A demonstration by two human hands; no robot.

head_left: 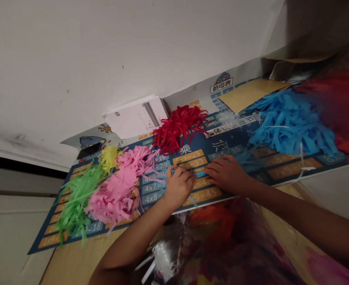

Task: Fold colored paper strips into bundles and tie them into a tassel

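Note:
A short blue paper strip [201, 173] runs between my two hands, just above the printed multiplication mat [212, 193]. My left hand [179, 185] has its fingers curled closed on the strip's left end, with a bit of blue showing by the index finger. My right hand [226, 174] has its fingers together at the strip's right end; its thumb is hidden. Behind the hands sits a pile of red shredded paper [180, 128]. Pink shreds [117, 190] lie to the left of my left hand. Right of my right hand is a large heap of blue shreds [290, 122].
Green shreds [79, 198] and yellow shreds [109, 158] lie at the left, near a dark phone [89, 151]. A white box [138, 116] leans by the wall. Brown paper [251, 95] and a blurred red heap [340, 111] are at the right. A clear bag of coloured shreds [222, 245] is in front.

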